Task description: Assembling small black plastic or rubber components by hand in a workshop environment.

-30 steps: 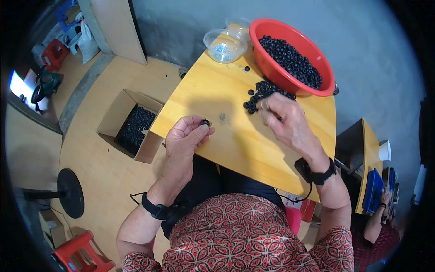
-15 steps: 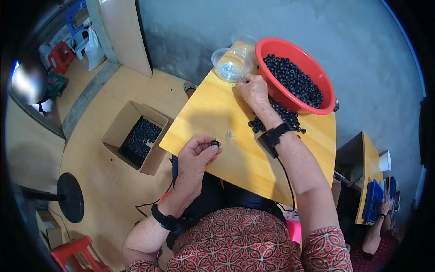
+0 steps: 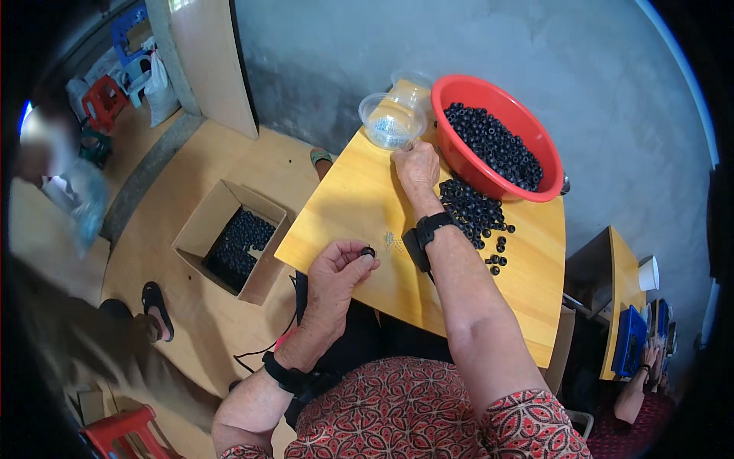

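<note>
A yellow wooden table (image 3: 336,214) fills the middle of the scene, a cardboard box (image 3: 265,268) partly filled with small black pieces on the floor to its left. A red basin (image 3: 459,161), heaped with more of the black pieces, sits at the table's far right, with a loose pile (image 3: 462,206) spilling along its near side. To the basin's left stands a clear bowl (image 3: 382,107) with small pale bits in its bottom, a second clear bowl just behind it. The right hand (image 3: 417,164), fingers bent, reaches to the near side of the front bowl; whether it grips anything cannot be told. The left hand (image 3: 336,271), over the table's near left edge, pinches one black ring (image 3: 368,252) between thumb and fingers. Tiny bits (image 3: 393,242) lie scattered on the tabletop just beyond it.
</note>
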`<action>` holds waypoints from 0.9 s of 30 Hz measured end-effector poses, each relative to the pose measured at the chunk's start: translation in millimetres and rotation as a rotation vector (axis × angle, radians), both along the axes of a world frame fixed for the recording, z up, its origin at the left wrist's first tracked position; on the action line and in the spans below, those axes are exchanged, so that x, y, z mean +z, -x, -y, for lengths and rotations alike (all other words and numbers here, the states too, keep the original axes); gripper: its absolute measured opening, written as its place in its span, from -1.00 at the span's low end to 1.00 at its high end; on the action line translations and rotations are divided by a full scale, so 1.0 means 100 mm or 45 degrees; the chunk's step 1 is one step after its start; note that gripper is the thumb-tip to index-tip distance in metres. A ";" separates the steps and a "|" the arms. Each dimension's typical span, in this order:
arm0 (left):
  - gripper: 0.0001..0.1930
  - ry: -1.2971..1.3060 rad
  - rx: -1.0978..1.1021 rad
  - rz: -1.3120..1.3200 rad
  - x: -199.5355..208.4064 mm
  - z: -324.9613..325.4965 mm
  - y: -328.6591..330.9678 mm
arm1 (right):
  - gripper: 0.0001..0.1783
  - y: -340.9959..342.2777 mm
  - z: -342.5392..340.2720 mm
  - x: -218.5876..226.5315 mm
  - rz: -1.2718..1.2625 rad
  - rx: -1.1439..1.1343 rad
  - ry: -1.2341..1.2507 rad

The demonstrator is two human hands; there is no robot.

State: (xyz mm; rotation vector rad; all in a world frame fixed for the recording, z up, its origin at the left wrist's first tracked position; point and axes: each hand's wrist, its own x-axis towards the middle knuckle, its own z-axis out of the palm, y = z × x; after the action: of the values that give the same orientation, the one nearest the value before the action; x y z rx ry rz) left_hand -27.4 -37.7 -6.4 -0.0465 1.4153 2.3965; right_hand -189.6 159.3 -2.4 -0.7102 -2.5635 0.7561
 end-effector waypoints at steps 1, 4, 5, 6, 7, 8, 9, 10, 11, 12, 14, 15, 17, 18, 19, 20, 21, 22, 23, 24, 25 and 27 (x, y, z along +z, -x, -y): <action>-0.82 0.003 -0.002 0.005 0.00 0.00 0.00 | -0.77 0.02 -0.02 -0.03 -0.017 0.004 -0.033; -0.82 0.000 -0.009 -0.005 0.01 0.00 0.00 | -0.80 0.08 -0.07 -0.10 -0.092 0.008 -0.116; -0.82 -0.001 -0.004 -0.009 0.02 0.00 -0.01 | -0.81 0.08 -0.08 -0.11 -0.105 -0.019 -0.153; -0.82 -0.012 -0.007 0.001 0.03 0.00 -0.01 | -0.81 0.05 -0.09 -0.10 -0.145 0.016 -0.160; -0.81 -0.027 -0.014 0.022 0.04 0.00 -0.01 | -0.82 0.00 -0.10 -0.06 -0.128 0.106 -0.147; -0.81 -0.021 0.000 0.013 0.04 0.01 -0.01 | -0.83 -0.08 -0.08 -0.01 -0.085 0.155 -0.150; -0.81 -0.021 -0.006 -0.027 0.05 0.01 -0.01 | -0.83 -0.19 -0.07 0.05 -0.096 0.203 -0.130; -0.80 -0.025 -0.018 -0.053 0.05 0.00 -0.01 | -0.87 -0.34 -0.05 0.12 -0.155 0.351 -0.038; -0.80 -0.015 -0.009 -0.048 0.05 0.00 -0.01 | -0.86 -0.50 -0.03 0.21 -0.205 0.497 0.053; -0.79 -0.027 -0.030 -0.057 0.05 -0.01 -0.02 | -0.86 -0.68 -0.02 0.30 -0.199 0.502 0.063; -0.78 -0.040 -0.040 -0.060 0.05 -0.02 -0.04 | -0.91 -1.06 0.00 0.49 -0.122 0.736 0.271; -0.78 -0.055 -0.053 -0.051 0.05 -0.03 -0.05 | -0.91 -1.24 0.02 0.56 -0.069 0.704 0.285; -0.77 -0.066 -0.070 -0.042 0.06 -0.05 -0.09 | -0.91 -1.55 0.07 0.68 -0.133 0.920 0.331; -0.76 -0.070 -0.080 -0.049 0.07 -0.06 -0.10 | -0.91 -1.67 0.09 0.72 -0.136 0.921 0.341; -0.75 -0.067 -0.093 -0.040 0.07 -0.07 -0.11 | -0.91 -1.77 0.11 0.75 -0.130 0.969 0.364; -0.75 -0.071 -0.095 -0.056 0.08 -0.08 -0.12 | -0.91 -1.84 0.13 0.76 -0.129 1.020 0.383; -0.75 -0.067 -0.101 -0.063 0.08 -0.09 -0.13 | -0.91 -1.89 0.15 0.76 -0.126 1.015 0.393; -0.75 -0.060 -0.108 -0.066 0.08 -0.09 -0.14 | -0.93 -1.92 0.17 0.75 -0.153 1.078 0.341; -0.75 -0.054 -0.105 -0.069 0.09 -0.08 -0.15 | -0.90 -1.95 0.18 0.74 -0.162 1.126 0.291; -0.76 -0.019 -0.101 -0.088 0.09 -0.08 -0.15 | -0.89 -1.96 0.19 0.73 -0.170 1.142 0.262; -0.76 0.011 -0.099 -0.114 0.09 -0.08 -0.15 | -0.89 -1.96 0.19 0.72 -0.169 1.142 0.265; -0.77 0.017 -0.099 -0.120 0.09 -0.08 -0.15 | -0.88 -1.96 0.20 0.69 -0.234 1.132 0.252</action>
State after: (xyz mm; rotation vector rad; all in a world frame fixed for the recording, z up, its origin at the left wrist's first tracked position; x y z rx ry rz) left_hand -12.8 -29.7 2.4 0.1175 1.4472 2.3534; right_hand 6.6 139.8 67.1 0.5021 -2.5885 1.2630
